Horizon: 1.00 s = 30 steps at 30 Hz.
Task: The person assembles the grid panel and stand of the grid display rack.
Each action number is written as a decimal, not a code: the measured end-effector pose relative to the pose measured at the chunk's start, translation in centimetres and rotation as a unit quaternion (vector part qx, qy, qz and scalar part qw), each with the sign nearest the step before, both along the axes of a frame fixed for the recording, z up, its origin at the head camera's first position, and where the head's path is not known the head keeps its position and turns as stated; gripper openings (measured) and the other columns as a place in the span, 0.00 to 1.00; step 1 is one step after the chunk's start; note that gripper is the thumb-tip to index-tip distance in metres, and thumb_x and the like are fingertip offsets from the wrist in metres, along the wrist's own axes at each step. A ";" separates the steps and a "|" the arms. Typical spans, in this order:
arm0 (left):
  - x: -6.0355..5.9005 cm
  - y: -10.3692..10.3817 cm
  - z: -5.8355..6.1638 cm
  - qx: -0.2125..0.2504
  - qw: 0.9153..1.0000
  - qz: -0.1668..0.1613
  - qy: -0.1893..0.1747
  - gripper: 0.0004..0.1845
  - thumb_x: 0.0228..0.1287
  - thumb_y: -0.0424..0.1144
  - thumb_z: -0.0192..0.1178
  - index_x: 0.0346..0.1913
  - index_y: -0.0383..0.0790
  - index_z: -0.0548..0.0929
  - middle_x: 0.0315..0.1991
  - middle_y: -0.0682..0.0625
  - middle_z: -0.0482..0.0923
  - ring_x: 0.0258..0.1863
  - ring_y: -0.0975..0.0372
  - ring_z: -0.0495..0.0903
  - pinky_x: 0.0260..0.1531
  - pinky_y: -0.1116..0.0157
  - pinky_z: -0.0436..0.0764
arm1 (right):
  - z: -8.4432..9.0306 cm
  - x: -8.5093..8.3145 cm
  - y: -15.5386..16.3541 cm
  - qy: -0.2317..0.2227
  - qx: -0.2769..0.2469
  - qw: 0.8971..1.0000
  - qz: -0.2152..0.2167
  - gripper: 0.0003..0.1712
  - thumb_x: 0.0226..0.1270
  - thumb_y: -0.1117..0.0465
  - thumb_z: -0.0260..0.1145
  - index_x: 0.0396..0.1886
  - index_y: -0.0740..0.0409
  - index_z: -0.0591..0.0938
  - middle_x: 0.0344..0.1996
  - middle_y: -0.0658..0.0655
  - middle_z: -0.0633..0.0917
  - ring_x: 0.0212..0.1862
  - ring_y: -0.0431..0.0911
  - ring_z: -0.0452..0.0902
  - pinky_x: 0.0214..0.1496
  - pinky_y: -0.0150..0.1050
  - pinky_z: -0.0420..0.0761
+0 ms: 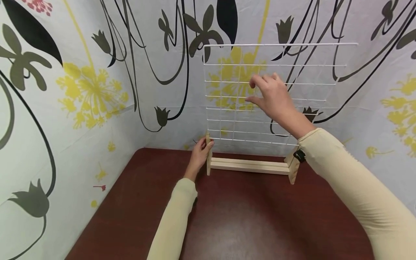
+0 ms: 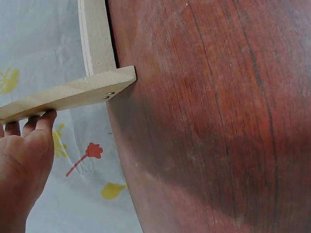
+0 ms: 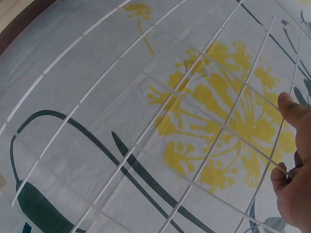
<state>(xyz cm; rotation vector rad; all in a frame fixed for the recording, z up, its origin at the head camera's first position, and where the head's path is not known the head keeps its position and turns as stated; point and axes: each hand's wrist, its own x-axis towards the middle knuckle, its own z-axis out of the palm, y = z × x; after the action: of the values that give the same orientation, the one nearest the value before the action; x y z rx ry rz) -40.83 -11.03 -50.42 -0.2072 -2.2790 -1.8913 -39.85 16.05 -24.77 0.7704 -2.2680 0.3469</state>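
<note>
In the head view, a white wire grid panel (image 1: 227,65) stands upright over a low stand of pale wood (image 1: 250,165). My left hand (image 1: 199,155) grips the upper part of the stand's left side piece, where a thin dark bit shows beside the fingers. The left wrist view shows the left fingertips (image 2: 46,119) against that side piece (image 2: 73,92); two metal screw heads show near its end. My right hand (image 1: 273,95) is at the middle of the grid, thumb and forefinger apart. In the right wrist view, its curled finger (image 3: 279,177) holds the wire grid (image 3: 214,145).
The stand is at the back of a dark red-brown table (image 1: 243,216). A white cloth backdrop (image 1: 130,21) with yellow and grey flower prints hangs close behind the grid and along the left side. The right side piece (image 1: 293,169) is below the right forearm.
</note>
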 end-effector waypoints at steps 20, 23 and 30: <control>-0.2 -0.9 4.5 -0.030 0.999 -0.026 0.017 0.32 0.82 0.52 0.57 0.78 0.39 0.66 0.75 0.38 0.71 0.77 0.47 0.70 0.78 0.49 0.70 | 1.2 0.5 0.8 -0.055 0.011 0.998 0.041 0.24 0.68 0.68 0.75 0.62 0.57 0.81 0.38 0.63 0.82 0.41 0.56 0.74 0.59 0.55 0.66; 0.1 -0.3 7.4 0.031 0.995 0.001 0.090 0.28 0.84 0.47 0.55 0.76 0.35 0.68 0.71 0.36 0.75 0.74 0.47 0.74 0.77 0.51 0.71 | 1.1 0.7 0.8 -0.058 0.014 0.997 0.039 0.24 0.69 0.68 0.74 0.63 0.56 0.81 0.41 0.64 0.82 0.46 0.59 0.74 0.58 0.56 0.68; 0.7 1.7 16.1 0.117 0.976 0.004 0.185 0.22 0.85 0.43 0.53 0.70 0.32 0.74 0.64 0.33 0.82 0.68 0.43 0.80 0.66 0.60 0.80 | 0.8 1.2 1.1 -0.061 0.029 0.997 0.026 0.26 0.72 0.66 0.72 0.67 0.54 0.79 0.51 0.65 0.79 0.55 0.63 0.70 0.55 0.59 0.75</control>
<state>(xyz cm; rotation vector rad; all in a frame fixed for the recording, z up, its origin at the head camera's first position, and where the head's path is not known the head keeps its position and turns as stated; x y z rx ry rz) -40.17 -9.37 -34.33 -0.4714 -1.7989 -1.9079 -38.61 17.10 -23.93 0.8614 -2.3852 0.3624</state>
